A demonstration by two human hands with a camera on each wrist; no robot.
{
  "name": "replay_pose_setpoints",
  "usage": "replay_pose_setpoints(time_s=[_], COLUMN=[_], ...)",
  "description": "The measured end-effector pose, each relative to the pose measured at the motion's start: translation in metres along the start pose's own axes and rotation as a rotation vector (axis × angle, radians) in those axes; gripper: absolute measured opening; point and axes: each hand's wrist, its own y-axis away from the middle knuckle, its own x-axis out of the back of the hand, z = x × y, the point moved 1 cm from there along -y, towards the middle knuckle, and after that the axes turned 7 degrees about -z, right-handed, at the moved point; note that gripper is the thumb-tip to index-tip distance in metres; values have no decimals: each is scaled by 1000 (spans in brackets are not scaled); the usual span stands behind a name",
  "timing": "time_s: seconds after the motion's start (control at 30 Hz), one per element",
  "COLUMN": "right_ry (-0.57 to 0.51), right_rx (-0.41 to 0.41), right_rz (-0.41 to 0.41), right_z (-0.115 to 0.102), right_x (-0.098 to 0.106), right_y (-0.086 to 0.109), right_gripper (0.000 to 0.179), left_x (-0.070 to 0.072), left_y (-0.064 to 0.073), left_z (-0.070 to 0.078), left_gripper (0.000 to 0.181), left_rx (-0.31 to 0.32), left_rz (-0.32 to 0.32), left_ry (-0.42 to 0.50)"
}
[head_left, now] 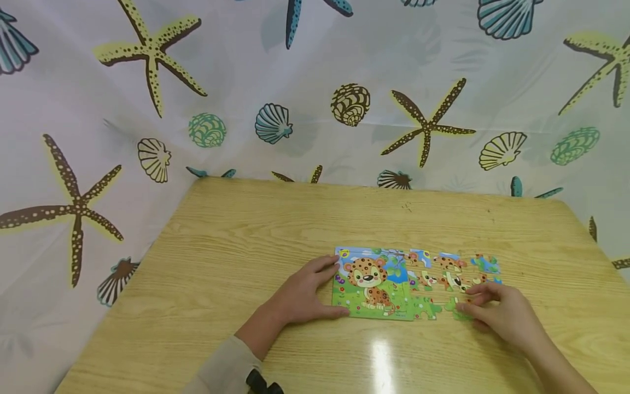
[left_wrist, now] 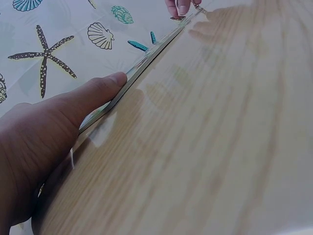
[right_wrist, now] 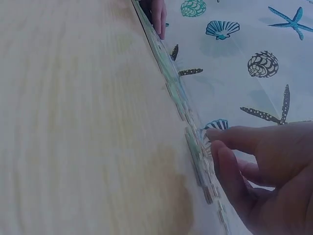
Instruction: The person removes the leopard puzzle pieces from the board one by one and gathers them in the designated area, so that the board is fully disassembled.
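Observation:
A puzzle board (head_left: 372, 284) with a cartoon leopard cub on grass lies flat on the table. My left hand (head_left: 306, 293) rests at its left edge, thumb at the near corner and fingers farther up the side. In the left wrist view the thumb (left_wrist: 100, 90) lies over the board's edge; the other fingers are hidden. Loose jigsaw pieces (head_left: 425, 307) lie in rows to the right of the board. Over the rightmost ones bends my right hand (head_left: 507, 314), thumb tip at a green piece (head_left: 450, 303). Its thumb and index tips (right_wrist: 218, 146) are slightly apart, close above the pieces.
The wooden table (head_left: 256, 219) reaches back to a white curtain (head_left: 315, 65) printed with starfish and shells, which also hangs along both sides. Light glares off the tabletop in front of the board. A black strap (head_left: 263, 381) shows at the left sleeve.

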Motion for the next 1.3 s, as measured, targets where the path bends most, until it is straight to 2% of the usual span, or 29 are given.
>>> replay_pose_setpoints(time_s=[0.17,0.5,1.03,1.3], right_ry=[-144,-263,-254,-115], right_rx=[26,69,176,202], right_rz=[-86,-168,-278,-276], right_z=[-13,-32,-63,-75], right_x=[-7,-22,-56,-65], right_y=[-7,-17,-33,-43], right_gripper=[53,51,52,55], left_x=[0,0,0,2], left_y=[0,0,0,1], left_z=[0,0,-1,1], left_gripper=[100,100,100,100], left_rx=[6,18,-1,-4], left_rz=[1,-13,-1,-8], left_ry=[-3,8,-21,-16])
